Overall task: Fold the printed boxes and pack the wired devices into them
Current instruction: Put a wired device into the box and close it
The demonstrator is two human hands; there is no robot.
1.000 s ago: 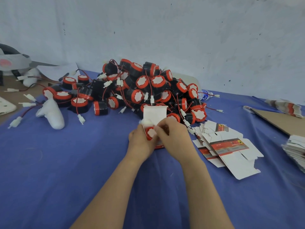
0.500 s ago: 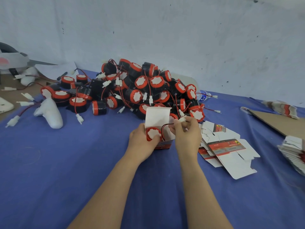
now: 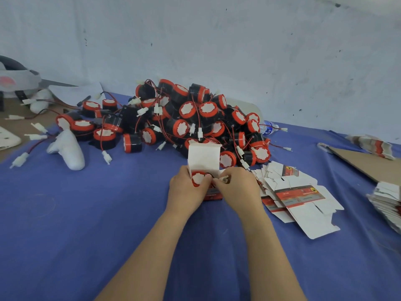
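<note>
A small printed box (image 3: 204,158) stands open on the blue cloth, its white lid flap raised. Inside sits a wired device (image 3: 198,178) with a red rim and white face. My left hand (image 3: 186,192) grips the box from the left, thumb by the device. My right hand (image 3: 237,190) pinches the device's white connector (image 3: 224,178) and wire at the box mouth. Behind the box lies a big pile of black-and-red wired devices (image 3: 191,120). Flat unfolded boxes (image 3: 299,198) lie to the right.
A white moulded object (image 3: 69,152) lies at the left on the cloth. Brown cardboard (image 3: 368,165) and a stack of flat cartons (image 3: 388,203) are at the right edge. A plastic bottle (image 3: 268,128) lies behind the pile. The wall is close behind.
My right hand held the wire and connector up to the right of the box half a second ago; now it has come back down to the box mouth, tucking them in.
</note>
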